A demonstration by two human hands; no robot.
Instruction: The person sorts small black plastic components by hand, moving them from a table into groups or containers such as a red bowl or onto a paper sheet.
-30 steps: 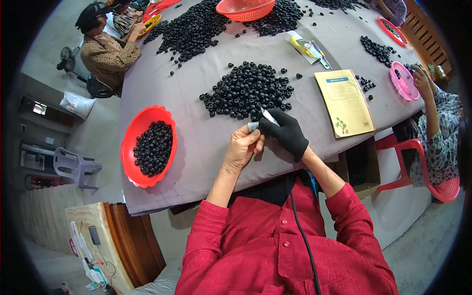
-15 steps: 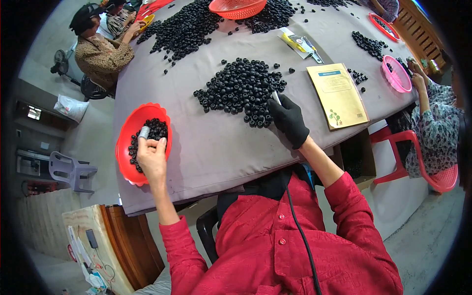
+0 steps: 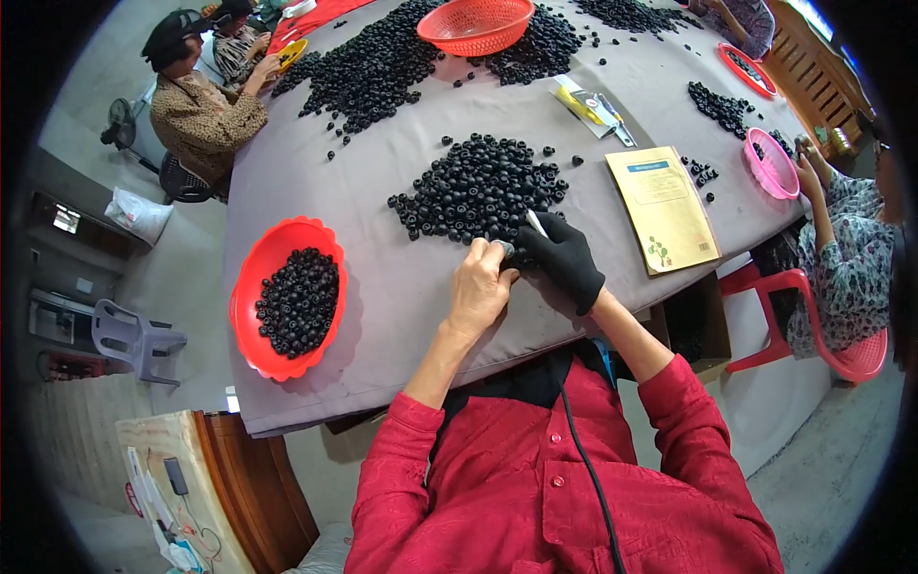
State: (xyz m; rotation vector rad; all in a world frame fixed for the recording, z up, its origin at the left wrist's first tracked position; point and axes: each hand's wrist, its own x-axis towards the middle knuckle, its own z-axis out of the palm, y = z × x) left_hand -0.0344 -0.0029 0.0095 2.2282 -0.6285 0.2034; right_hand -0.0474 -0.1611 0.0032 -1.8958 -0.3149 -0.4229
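Observation:
My left hand (image 3: 480, 287) is bare and pinches a small dark round piece (image 3: 503, 248) at the near edge of a heap of black round pieces (image 3: 481, 187) on the grey table (image 3: 402, 287). My right hand (image 3: 566, 258) wears a black glove and grips a thin pale tool (image 3: 535, 224) whose tip points up beside that piece. The two hands touch in front of the heap. A red scalloped bowl (image 3: 247, 297) holding more black pieces sits at my left on the table edge.
A yellow booklet (image 3: 664, 208) lies right of my hands. A pink basket (image 3: 773, 165), an orange basket (image 3: 475, 26) and larger black heaps (image 3: 368, 67) lie farther off. Other people sit at the far left (image 3: 201, 105) and at the right (image 3: 846, 249). A red plastic chair (image 3: 813, 325) stands right.
My left hand came back from the red bowl at the left to the heap and now holds a piece against my gloved right hand.

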